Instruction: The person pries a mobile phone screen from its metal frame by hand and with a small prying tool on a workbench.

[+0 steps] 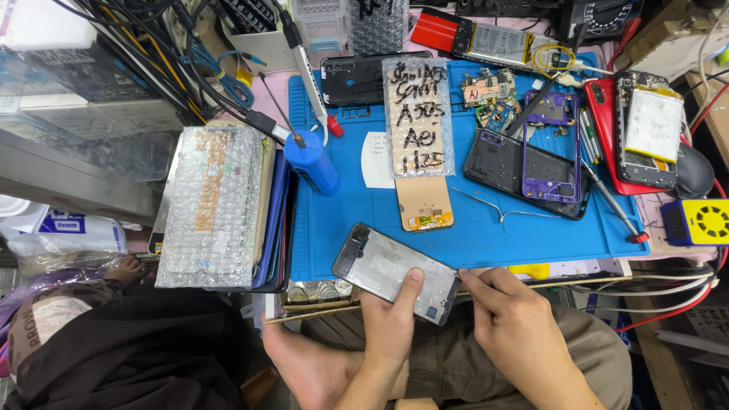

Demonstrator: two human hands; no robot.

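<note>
My left hand (391, 323) has its grip clamped on the phone frame (395, 272), thumb pressed on its metal face, holding it tilted over the near edge of the blue mat (471, 220) on the bench, while my right hand (516, 323) has its fingertips pinched together against the frame's lower right corner. Open room is scarce: a bubble-wrapped stack (213, 205) crowds the left edge, a wrapped screen (418, 114), a purple housing (550, 152) and a red-tipped screwdriver (611, 201) fill the mat beyond, leaving only a bare strip just ahead of the frame.

Bare blue mat (486, 228) between bubble-wrapped stack (213, 205) and purple phone frames (543, 163).
</note>
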